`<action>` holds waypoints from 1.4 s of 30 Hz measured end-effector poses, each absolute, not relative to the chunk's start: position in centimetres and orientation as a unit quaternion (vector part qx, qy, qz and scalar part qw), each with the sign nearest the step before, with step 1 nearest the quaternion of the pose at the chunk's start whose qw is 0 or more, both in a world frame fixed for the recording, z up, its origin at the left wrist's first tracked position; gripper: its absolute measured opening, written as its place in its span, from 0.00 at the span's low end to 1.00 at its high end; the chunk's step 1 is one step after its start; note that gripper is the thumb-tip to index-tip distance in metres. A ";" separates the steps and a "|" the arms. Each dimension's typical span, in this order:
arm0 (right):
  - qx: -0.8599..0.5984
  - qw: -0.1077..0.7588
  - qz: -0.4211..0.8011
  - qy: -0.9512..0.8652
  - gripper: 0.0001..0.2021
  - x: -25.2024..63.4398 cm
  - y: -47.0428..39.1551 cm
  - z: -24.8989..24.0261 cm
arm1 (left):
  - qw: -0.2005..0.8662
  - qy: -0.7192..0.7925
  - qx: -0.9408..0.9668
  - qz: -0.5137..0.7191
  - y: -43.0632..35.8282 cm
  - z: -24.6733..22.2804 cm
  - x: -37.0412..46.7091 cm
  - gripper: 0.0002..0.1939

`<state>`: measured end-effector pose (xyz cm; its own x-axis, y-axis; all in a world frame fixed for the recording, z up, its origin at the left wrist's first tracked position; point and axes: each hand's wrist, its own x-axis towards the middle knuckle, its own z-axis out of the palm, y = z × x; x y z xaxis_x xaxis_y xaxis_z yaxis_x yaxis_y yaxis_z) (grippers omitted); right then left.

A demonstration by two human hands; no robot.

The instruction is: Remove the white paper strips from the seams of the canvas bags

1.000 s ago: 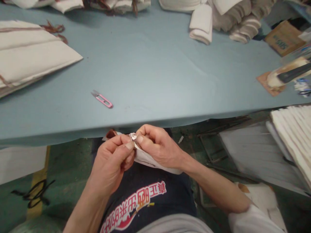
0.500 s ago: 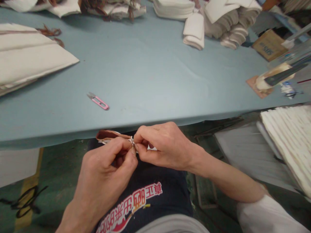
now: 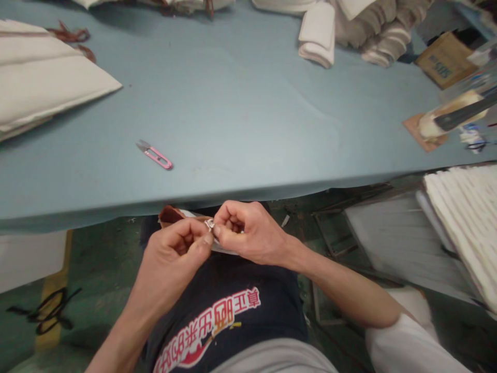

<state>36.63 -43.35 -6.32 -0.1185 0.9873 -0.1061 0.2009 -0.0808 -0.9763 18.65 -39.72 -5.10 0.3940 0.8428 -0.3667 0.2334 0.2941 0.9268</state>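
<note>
My left hand (image 3: pixel 178 248) and my right hand (image 3: pixel 250 233) meet over my lap, just below the table's front edge. Between their pinched fingertips is a small white knotted cord (image 3: pixel 209 224); its exact form is too small to tell. Behind the fingers lies a piece of brown and white material (image 3: pixel 171 215), mostly hidden by my left hand, with a pale edge showing under my right fingers. Pink thread snips (image 3: pixel 155 155) rest on the blue-green table (image 3: pixel 240 119), apart from both hands.
Cream fabric pieces (image 3: pixel 54 77) lie at the table's left. Folded cream cloths (image 3: pixel 317 33) are stacked at the back right, near a cardboard box (image 3: pixel 444 59). A tool with a dark handle (image 3: pixel 462 116) sits at the right edge. White folded material (image 3: pixel 466 223) is piled lower right.
The view has tilted down slightly, so the table things sit higher. My hands still pinch the cord, fingertips a little shifted, and more of the brown material's end shows.
</note>
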 end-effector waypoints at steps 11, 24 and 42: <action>-0.546 0.383 0.358 -0.654 0.03 36.1 -43.6 -5.2 | 0.538 0.477 0.665 0.204 -38.7 -3.6 18.2 0.13; -0.524 0.342 0.277 -0.730 0.06 37.7 -44.0 -5.2 | 0.583 0.453 0.631 0.238 -39.6 -4.2 18.2 0.14; -0.524 0.401 0.228 -0.716 0.04 37.7 -43.6 -6.1 | 0.530 0.504 0.617 0.291 -40.6 -4.9 20.2 0.10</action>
<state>37.75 -43.55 -6.11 -0.1289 0.9330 0.3359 0.5670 0.3472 -0.7470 20.20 -40.56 -4.93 0.3235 0.9299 -0.1750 0.3131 0.0693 0.9472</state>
